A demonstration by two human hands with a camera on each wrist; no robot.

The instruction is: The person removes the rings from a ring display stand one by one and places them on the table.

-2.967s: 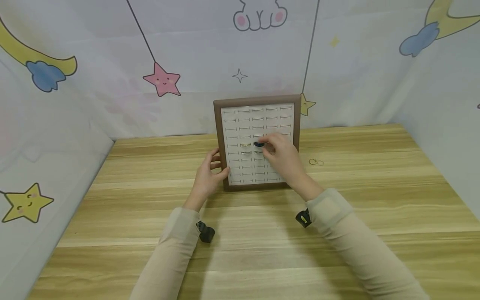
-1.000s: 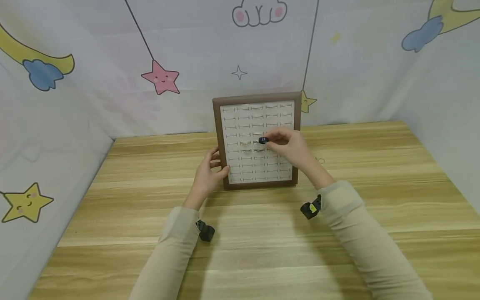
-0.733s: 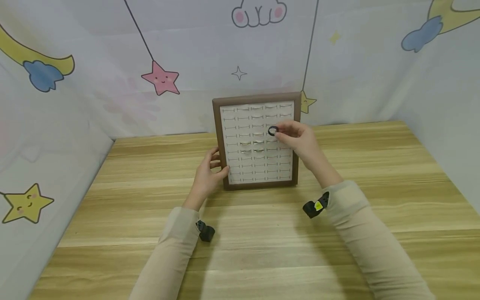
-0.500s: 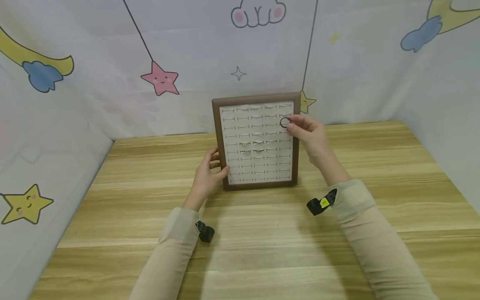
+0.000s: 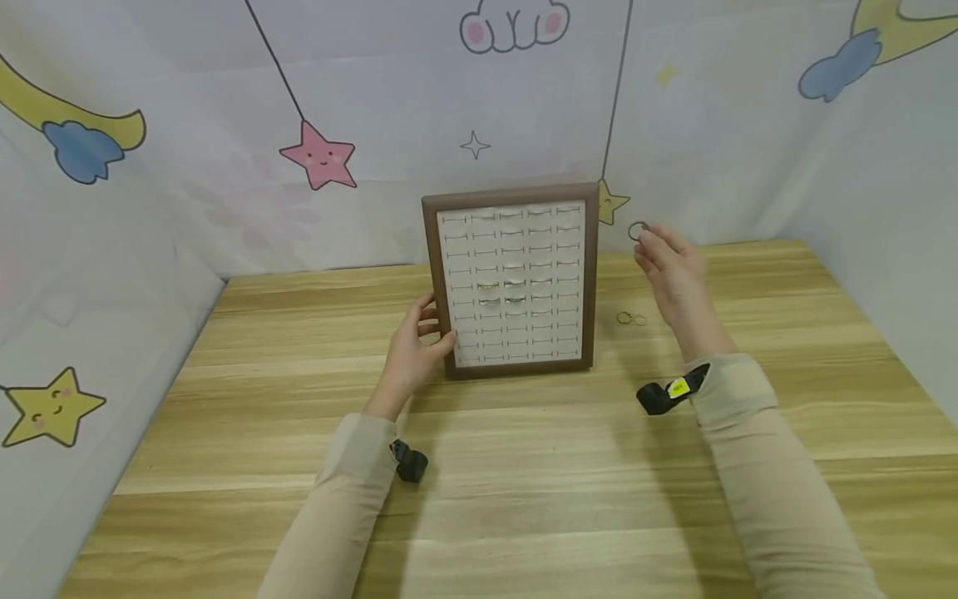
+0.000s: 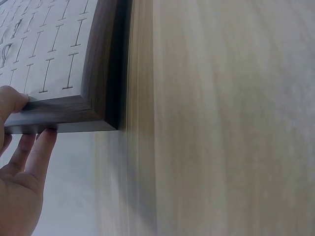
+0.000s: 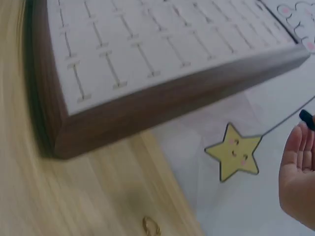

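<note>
A brown-framed ring display board [image 5: 590, 283] stands on the table, its white panel cut with rows of slots. My left hand [image 5: 414, 345] grips its left edge, thumb at the front and fingers on the frame's side, as the left wrist view also shows. To the right of the board and above the table, my right hand [image 5: 677, 279] pinches a dark ring [image 5: 630, 234] between thumb and index finger. A gold ring [image 5: 488, 287] sits in a slot near the panel's middle, with silvery rings [image 5: 515, 300] in the row below.
Two thin gold rings [image 5: 622, 323] lie side by side on the wooden table [image 5: 494, 499], right of the board. Behind the table hangs a pale curtain [image 5: 389, 108] printed with stars and moons. A small black camera is strapped at each wrist.
The dark ring has come out of its slot in the panel, and my right hand has carried it up and right, past the board's edge. My left hand stays on the frame.
</note>
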